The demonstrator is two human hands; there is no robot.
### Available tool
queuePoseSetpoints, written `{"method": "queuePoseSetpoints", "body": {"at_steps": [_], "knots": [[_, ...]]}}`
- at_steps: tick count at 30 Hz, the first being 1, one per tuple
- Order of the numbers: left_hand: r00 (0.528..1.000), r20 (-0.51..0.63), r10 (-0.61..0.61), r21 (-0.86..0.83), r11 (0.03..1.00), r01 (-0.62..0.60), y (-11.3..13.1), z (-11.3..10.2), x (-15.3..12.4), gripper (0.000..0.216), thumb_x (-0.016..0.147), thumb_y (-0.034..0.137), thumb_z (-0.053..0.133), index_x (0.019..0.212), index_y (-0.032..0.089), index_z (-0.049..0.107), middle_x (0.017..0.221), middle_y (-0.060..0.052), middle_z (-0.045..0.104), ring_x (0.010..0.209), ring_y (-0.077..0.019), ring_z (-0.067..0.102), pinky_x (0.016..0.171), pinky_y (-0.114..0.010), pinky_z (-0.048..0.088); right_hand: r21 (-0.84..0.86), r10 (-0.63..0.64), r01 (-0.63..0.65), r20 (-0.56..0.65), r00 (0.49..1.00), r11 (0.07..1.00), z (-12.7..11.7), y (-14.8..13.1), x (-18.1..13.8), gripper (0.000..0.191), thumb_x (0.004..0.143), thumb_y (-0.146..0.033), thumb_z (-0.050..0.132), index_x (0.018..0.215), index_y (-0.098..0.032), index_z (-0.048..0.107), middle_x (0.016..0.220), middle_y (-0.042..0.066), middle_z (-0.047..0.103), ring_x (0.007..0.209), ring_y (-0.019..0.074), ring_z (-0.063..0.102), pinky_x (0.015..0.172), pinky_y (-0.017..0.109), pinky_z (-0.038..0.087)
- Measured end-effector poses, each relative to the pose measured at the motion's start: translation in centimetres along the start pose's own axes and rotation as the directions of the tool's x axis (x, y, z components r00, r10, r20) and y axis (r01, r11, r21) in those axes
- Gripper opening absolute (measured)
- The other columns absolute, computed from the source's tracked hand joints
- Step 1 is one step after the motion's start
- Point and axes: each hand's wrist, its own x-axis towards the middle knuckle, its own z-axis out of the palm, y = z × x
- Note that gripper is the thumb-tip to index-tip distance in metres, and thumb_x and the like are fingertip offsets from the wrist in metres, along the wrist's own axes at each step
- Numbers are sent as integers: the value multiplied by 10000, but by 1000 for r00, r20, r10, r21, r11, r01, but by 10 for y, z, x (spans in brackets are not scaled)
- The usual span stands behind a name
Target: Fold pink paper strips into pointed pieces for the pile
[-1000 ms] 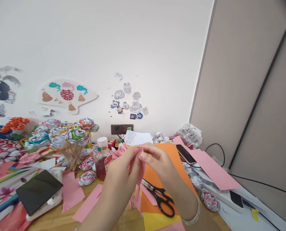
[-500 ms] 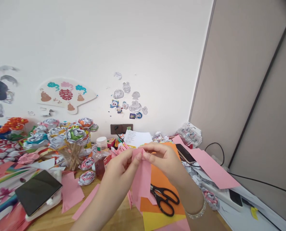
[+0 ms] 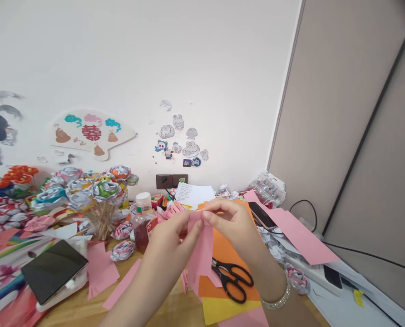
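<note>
My left hand (image 3: pixel 171 238) and my right hand (image 3: pixel 234 227) meet above the desk, each pinching the top edge of a pink paper piece (image 3: pixel 200 254) that hangs down between them. The fingertips of both hands are pressed together on that edge. Under the paper lie black-handled scissors (image 3: pixel 233 279) on an orange sheet (image 3: pixel 228 252). A bracelet sits on my right wrist.
Paper roses on sticks (image 3: pixel 100 195) stand at the left beside a small bottle (image 3: pixel 143 222). A dark phone (image 3: pixel 54 270) lies at front left, another phone (image 3: pixel 262 215) at the right. Pink sheets (image 3: pixel 294 234), yellow paper (image 3: pixel 223 309) and cables cover the wooden desk (image 3: pixel 80 309).
The pink piece has been unfolded from a narrow strip into a wider flap. Both hands stayed close together and shifted slightly upward.
</note>
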Motion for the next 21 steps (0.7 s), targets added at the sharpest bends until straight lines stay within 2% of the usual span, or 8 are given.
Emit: {"method": "queuePoseSetpoints", "body": {"at_steps": [3, 6, 10, 13, 16, 21], "knots": [[1000, -26, -13, 48, 999, 14, 0, 1, 0, 328, 745, 346, 458, 487, 204, 315, 454, 74, 275, 435, -93, 280, 429, -207, 186, -72, -51, 47, -55, 997, 996, 2, 0, 0, 84, 740, -207, 559, 680, -163, 597, 713, 20, 568, 697, 142, 533, 632, 254, 437], [999, -33, -22, 77, 997, 24, -3, 2, 1, 320, 746, 358, 457, 502, 204, 319, 467, 74, 268, 447, -96, 283, 436, -209, 185, -216, -128, 104, -98, 987, 971, 5, 1, 0, 105, 746, -192, 545, 654, -169, 590, 676, 12, 563, 673, 139, 528, 625, 252, 427], [997, -55, -60, 59, 996, 64, -9, 3, 3, 336, 757, 387, 435, 520, 208, 278, 481, 81, 241, 461, -96, 271, 443, -209, 187, -354, -169, 140, -54, 984, 925, 6, 1, 0, 106, 779, -204, 513, 727, -184, 603, 736, 15, 599, 707, 141, 539, 642, 247, 420], [994, -62, -85, -46, 996, 82, -12, 1, 4, 353, 756, 410, 438, 535, 211, 247, 504, 87, 217, 464, -89, 243, 439, -205, 184, -373, -137, 123, -11, 991, 920, 6, 2, 0, 115, 792, -236, 508, 760, -187, 607, 753, 12, 610, 695, 133, 540, 606, 227, 414], [995, 2, -100, -157, 983, 99, -11, -1, 5, 325, 764, 414, 427, 556, 209, 285, 520, 88, 219, 464, -85, 235, 435, -201, 193, -359, -101, 93, -5, 995, 929, 5, 3, 0, 118, 792, -237, 510, 747, -187, 607, 706, -2, 605, 650, 121, 531, 562, 212, 402], [998, 5, -65, -165, 984, 65, -6, -2, 6, 285, 776, 406, 414, 586, 194, 394, 539, 73, 282, 486, -91, 274, 441, -202, 218, -324, -72, 64, -14, 997, 944, 6, 4, 0, 118, 785, -242, 517, 741, -190, 613, 689, -7, 603, 649, 125, 537, 569, 222, 408]]}}
